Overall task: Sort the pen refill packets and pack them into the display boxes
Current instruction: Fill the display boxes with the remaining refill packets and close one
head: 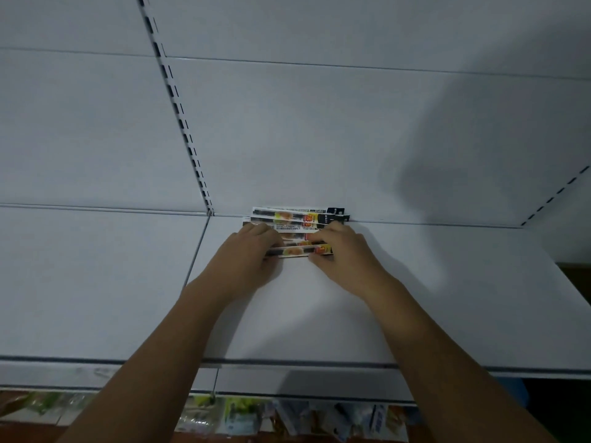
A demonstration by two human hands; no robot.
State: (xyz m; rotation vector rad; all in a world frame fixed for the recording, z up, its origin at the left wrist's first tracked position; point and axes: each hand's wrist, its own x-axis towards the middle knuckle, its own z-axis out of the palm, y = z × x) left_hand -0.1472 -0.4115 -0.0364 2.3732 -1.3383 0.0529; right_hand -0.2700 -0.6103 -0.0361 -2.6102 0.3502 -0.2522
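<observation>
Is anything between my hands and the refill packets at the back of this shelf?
Nothing visible. The left hand and right hand hold the refill packets by their ends on the shelf. No display box is in view.

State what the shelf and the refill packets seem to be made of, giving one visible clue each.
The shelf: probably painted sheet metal, matte white; thin folded front edge and slotted uprights suggest it. The refill packets: thin printed card or plastic film, faintly glossy; flat strips with colour print, which of the two is unclear.
</observation>
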